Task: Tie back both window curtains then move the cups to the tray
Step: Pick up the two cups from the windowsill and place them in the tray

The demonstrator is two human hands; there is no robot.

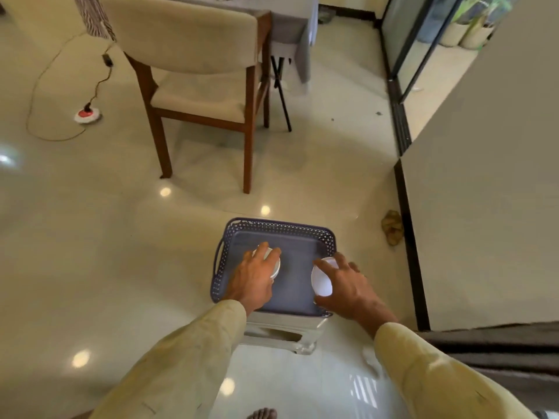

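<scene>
A purple perforated tray [281, 226] sits on a small white stool [281, 331] on the floor in front of me. My left hand [252, 276] grips a white cup [276, 266] from above over the tray's left side. My right hand [348, 285] holds a second white cup [321, 281], thumb and fingers around its rim, over the tray's right side. Whether the cups touch the tray floor I cannot tell. A dark grey curtain [496, 346] lies at the lower right edge.
A wooden chair with beige cushions [199, 86] stands beyond the tray, in front of a covered table [290, 22]. A cable and a round red-white socket [87, 114] lie on the floor at left. A grey wall [490, 192] and glass sliding door [417, 40] are at right.
</scene>
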